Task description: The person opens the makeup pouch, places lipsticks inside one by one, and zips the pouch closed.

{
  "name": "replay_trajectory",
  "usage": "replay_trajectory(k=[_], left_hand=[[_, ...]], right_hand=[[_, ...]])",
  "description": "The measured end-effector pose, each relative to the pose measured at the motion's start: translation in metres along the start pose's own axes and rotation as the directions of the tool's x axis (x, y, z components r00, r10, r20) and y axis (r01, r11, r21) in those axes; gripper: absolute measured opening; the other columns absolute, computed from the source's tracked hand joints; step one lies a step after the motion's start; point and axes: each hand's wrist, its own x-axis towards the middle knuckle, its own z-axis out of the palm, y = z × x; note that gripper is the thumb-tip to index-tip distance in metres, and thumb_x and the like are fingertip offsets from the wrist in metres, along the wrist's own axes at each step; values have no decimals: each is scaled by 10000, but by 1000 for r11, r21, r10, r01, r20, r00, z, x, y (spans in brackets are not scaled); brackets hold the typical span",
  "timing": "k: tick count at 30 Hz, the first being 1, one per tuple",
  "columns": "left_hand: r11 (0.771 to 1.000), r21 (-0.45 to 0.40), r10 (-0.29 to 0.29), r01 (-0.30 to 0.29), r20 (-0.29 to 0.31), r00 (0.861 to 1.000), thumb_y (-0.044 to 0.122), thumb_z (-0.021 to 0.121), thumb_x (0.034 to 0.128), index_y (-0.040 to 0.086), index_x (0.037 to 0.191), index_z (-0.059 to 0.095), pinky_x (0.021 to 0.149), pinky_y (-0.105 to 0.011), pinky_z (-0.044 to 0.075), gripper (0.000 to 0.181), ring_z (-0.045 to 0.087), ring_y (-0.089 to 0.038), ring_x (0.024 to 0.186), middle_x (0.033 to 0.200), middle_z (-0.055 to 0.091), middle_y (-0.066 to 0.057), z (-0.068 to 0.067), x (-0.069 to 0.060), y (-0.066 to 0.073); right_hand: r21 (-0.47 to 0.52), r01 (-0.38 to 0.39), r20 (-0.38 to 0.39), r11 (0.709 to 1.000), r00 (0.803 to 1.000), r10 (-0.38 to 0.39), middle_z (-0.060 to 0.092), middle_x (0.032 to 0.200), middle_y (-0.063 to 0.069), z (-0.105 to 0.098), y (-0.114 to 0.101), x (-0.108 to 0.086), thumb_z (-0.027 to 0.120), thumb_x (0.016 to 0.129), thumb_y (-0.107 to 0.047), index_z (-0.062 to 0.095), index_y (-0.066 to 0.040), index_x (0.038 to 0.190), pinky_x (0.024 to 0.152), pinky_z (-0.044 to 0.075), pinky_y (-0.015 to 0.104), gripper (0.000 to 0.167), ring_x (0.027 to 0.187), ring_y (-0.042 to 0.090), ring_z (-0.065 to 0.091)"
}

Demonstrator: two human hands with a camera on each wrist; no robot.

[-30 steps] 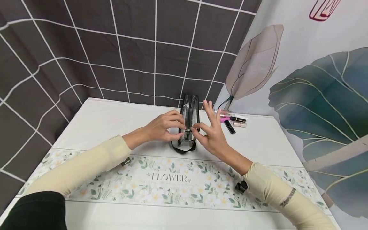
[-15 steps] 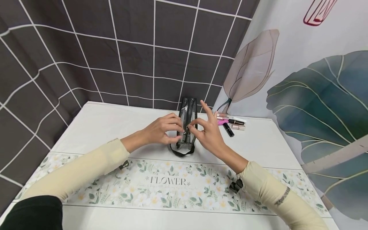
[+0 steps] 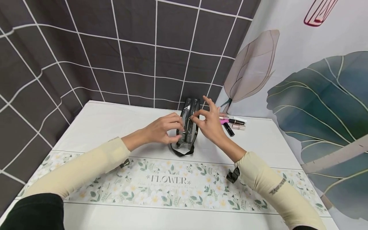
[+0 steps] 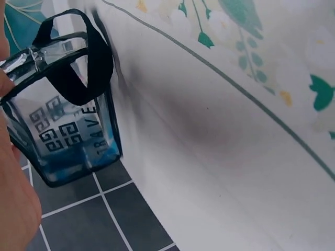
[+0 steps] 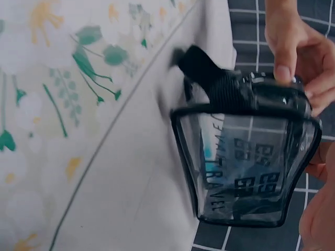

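Note:
A clear bag with black trim (image 3: 187,137) stands at the table's back, a black strap (image 3: 182,152) looped at its near end. Printed letters, among them "TRAVEL", show on its side (image 5: 251,167) in the right wrist view. My left hand (image 3: 165,128) pinches the bag's near left top edge, thumb towards me. My right hand (image 3: 211,127) pinches the small zipper pull (image 3: 190,118) on the bag's top between thumb and index finger, other fingers raised. In the left wrist view only an edge of my left hand (image 4: 18,198) shows beside the bag.
Right of the bag lies a small pile of cosmetics: a black tube (image 3: 228,129), a black pen-like stick (image 3: 236,121), a pink item (image 3: 223,121) and others. A white cloth with a flower band (image 3: 169,188) covers the table. A dark checked curtain (image 3: 138,57) hangs behind.
My right hand has drawn the zipper pull away from me along the bag's top. The left hand stays at the near left edge.

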Motion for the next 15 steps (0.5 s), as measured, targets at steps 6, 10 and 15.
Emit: replay_trajectory(k=[6,10,15], left_hand=[[994,34,-106,103,134,985,62,760,913,86,1363,761,1049,-446,620,450,692,-274,1205,1335,737,-118,-6,2,6],[988,100,-143,122,242,960,39,663,920,164,1598,656,1099,-527,568,689,644,-340,1275,1604,619,-192,-10,5,9],[977,123,-206,173,349,914,62,587,923,216,1652,607,1231,-591,465,745,578,-363,1353,1694,590,-117,-14,10,14]], right_hand=[[-4,-37,12,999,999,37,373,1797,286,-2,5,10,794,1030,-163,869,-27,996,1332,-30,891,159,1719,548,245],[-19,-34,20,999,999,34,377,1798,281,-2,5,15,797,1023,-174,868,-41,997,1331,-14,896,153,1709,570,248],[-34,-33,33,999,999,35,375,1798,282,-2,5,20,788,1029,-168,863,-23,1000,1336,4,892,166,1708,566,250]])
